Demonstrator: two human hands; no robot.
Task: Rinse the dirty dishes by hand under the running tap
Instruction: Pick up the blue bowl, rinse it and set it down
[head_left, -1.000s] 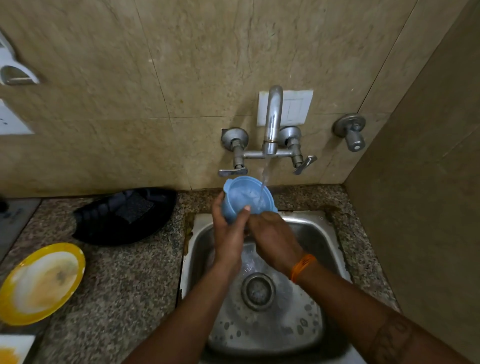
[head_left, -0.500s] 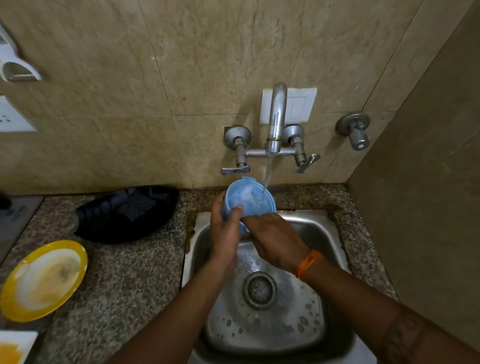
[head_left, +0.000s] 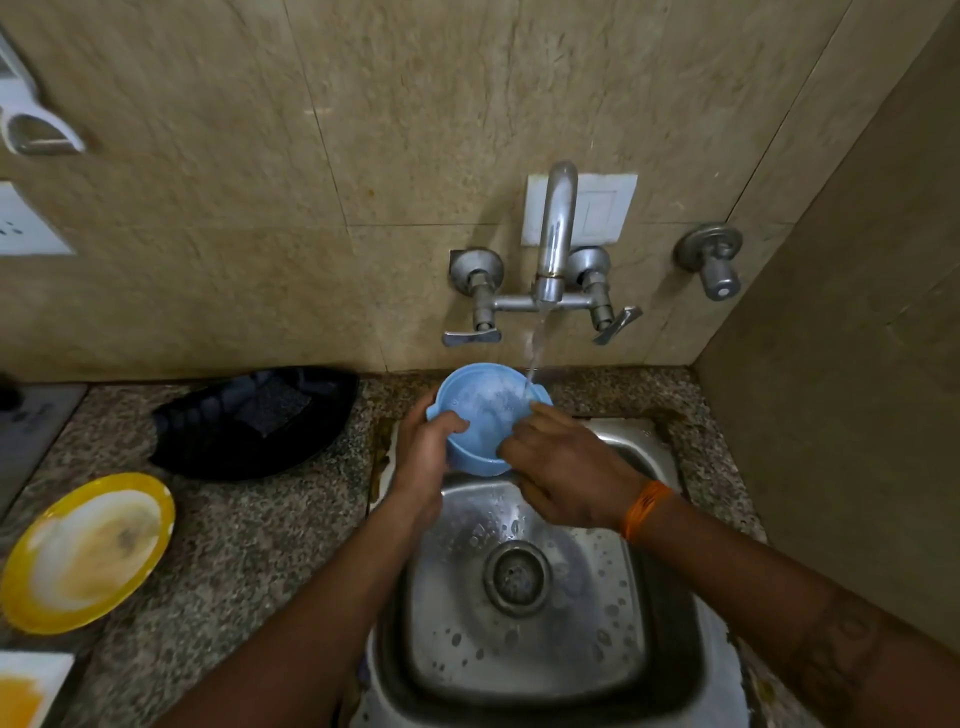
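Small light-blue plastic bowl is held over the far rim of the square stainless steel sink, tilted with its mouth toward the person, between both hands. Left hand grasps the bowl's left side, thumb hooked over the near rim, fingers wrapped behind the wall. Right hand is at the bowl's right side, fingers curled against rim and inside wall; exact finger spread cannot be told. Orange thread band on the right wrist. Bowl looks wet and pale inside, with a small lip tab on its left edge.

Water stream falls from the chrome wall-mounted tap behind the sink onto the bowl's far-right rim. Sink floor is wet, with droplets around the round drain.

Left of the sink on the speckled granite counter: yellow-rimmed round plate with food residue, and farther back a black oval tray with a dark scrub pad in it.
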